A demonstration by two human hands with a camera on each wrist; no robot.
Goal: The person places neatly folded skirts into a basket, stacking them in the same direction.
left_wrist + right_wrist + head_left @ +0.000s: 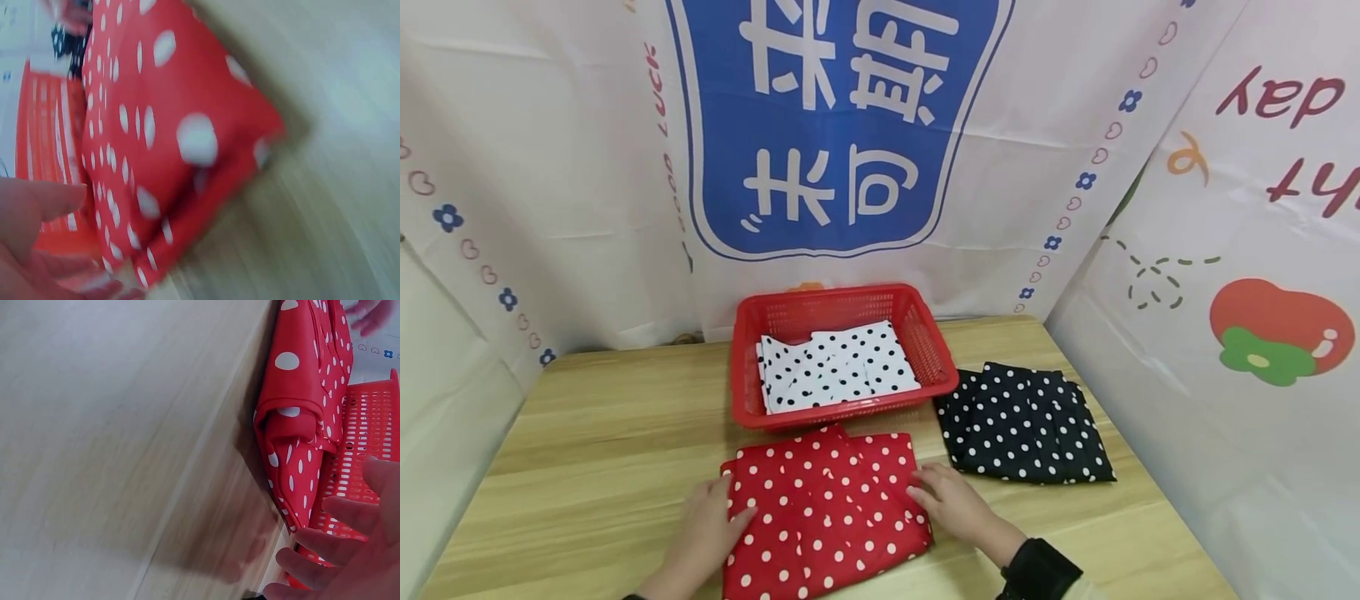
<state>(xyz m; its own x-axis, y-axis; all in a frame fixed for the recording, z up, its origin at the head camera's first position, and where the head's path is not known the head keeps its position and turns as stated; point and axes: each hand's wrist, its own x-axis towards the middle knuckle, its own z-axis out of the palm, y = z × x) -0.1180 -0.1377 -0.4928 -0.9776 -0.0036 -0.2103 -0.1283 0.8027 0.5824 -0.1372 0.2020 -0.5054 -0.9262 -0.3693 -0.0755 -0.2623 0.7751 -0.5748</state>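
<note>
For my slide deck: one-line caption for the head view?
Both hands rest on a folded red polka-dot cloth before a red basket.

basket: red plastic basket (925, 333) sitting at the back middle of the desk, mesh sides
in the basket: a folded white cloth with black dots (835, 367), lying pretty flat inside
right side: black cloth with white dots (1026, 425), folded-ish, lying on the desk just right of the basket
desk: light wood-grain desk (587, 442)
backdrop: white printed sheets all round, the back one with a big blue panel (842, 125), a red apple print (1281, 329) on the right one
</note>
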